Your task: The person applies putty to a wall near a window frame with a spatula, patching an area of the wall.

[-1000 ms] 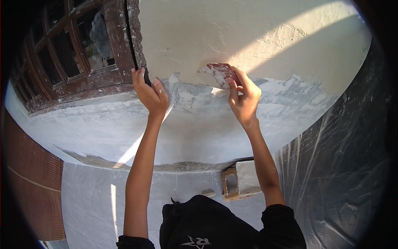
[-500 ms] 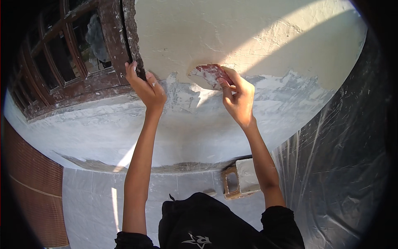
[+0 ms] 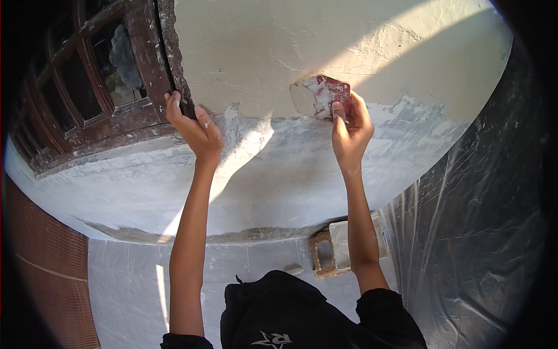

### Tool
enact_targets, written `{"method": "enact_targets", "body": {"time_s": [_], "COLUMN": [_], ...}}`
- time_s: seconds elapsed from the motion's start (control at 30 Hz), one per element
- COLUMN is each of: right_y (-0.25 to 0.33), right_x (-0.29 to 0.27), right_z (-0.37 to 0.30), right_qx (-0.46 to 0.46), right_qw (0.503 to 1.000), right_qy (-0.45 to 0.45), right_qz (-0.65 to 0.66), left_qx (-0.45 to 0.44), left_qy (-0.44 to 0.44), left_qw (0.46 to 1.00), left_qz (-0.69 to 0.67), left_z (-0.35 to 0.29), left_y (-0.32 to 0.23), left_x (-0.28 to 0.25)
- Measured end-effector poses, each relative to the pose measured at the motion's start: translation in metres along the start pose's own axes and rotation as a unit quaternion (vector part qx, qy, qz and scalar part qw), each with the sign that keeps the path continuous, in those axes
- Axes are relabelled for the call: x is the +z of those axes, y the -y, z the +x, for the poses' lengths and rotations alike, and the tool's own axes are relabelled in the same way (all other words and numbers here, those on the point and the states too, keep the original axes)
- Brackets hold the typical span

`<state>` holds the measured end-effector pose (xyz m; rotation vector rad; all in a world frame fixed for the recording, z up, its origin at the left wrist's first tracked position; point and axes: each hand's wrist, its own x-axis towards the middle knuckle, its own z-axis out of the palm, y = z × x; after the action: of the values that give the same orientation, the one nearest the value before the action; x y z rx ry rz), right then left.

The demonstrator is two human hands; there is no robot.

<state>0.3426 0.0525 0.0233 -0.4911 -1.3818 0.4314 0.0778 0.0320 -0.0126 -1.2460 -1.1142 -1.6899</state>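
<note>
In my right hand (image 3: 351, 134) is a flat red putty spreader (image 3: 334, 96) smeared with white putty, my thumb on its face and fingers behind it. The spreader is against the wall (image 3: 256, 64), near the line where cream coating meets a patchy grey-white band. My left hand (image 3: 197, 131) rests at the lower corner of the brown wooden window frame (image 3: 142, 52), fingers and thumb apart on either side of the frame's rough edge. Whitish smears show on its fingers. Nothing loose is seen in that hand.
Below the wall, a stool-like wooden piece with a pale top (image 3: 340, 241) stands on the grey tiled floor (image 3: 256, 262), partly behind my right forearm. Clear plastic sheeting (image 3: 453, 232) hangs at the right. A brown ribbed panel (image 3: 46, 256) is at the lower left. Sunlight crosses the wall.
My right hand has moved right and slightly up with the spreader, which is now turned more upright. The view has shifted a little; my left hand stays at the window frame.
</note>
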Motion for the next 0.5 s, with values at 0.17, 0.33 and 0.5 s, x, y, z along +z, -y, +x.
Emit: {"method": "enact_targets", "body": {"time_s": [0.17, 0.33, 0.5], "right_y": [0.010, -0.002, 0.012], "right_x": [-0.002, 0.009, -0.004], "right_z": [0.001, -0.003, -0.001], "right_qx": [0.016, -0.010, -0.006], "right_qw": [0.996, 0.999, 0.994], "right_qy": [-0.012, -0.036, -0.068], "right_qz": [0.082, -0.008, 0.086], "left_qx": [-0.001, -0.017, -0.010], "left_qy": [-0.004, -0.003, -0.008], "left_qw": [1.000, 1.000, 1.000], "left_qz": [0.009, 0.014, 0.024], "left_z": [-0.002, -0.003, -0.001], "left_y": [-0.003, -0.006, -0.003], "left_x": [0.002, 0.003, -0.002]}}
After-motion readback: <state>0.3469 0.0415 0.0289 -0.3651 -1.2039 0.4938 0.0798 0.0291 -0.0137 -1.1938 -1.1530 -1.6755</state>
